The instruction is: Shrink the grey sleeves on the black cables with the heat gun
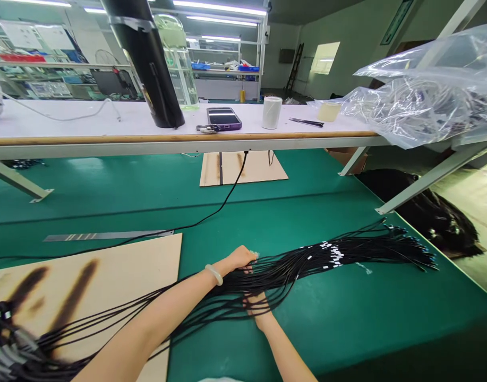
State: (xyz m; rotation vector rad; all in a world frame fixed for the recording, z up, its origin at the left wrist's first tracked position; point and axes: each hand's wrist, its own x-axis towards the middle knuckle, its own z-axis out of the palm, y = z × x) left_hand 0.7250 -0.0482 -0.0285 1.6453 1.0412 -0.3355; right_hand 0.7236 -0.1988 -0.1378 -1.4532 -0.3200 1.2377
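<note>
A long bundle of thin black cables (pixel 283 273) with white labels runs across the green table. My left hand (pixel 241 258), with a pale bangle on its wrist, is closed over the top of the bundle near its middle. A small clear bit shows at its fingertips, too small to name. From below, my right hand (pixel 259 307) curls around the cables, its fingers partly hidden among the strands. To the right the cable ends fan out with small bluish tips. Thicker connector ends (pixel 12 339) lie at the lower left, over a scorched wooden board (pixel 147 265).
A metal ruler (pixel 108 236) and a loose black cord (pixel 211 215) lie behind the board. Above, a shelf (pixel 127 140) carries a phone (pixel 224 119), a white roll (pixel 272 112), tweezers (pixel 307 122), bottles and a plastic bag (pixel 418 106). Its slanted legs stand on the table.
</note>
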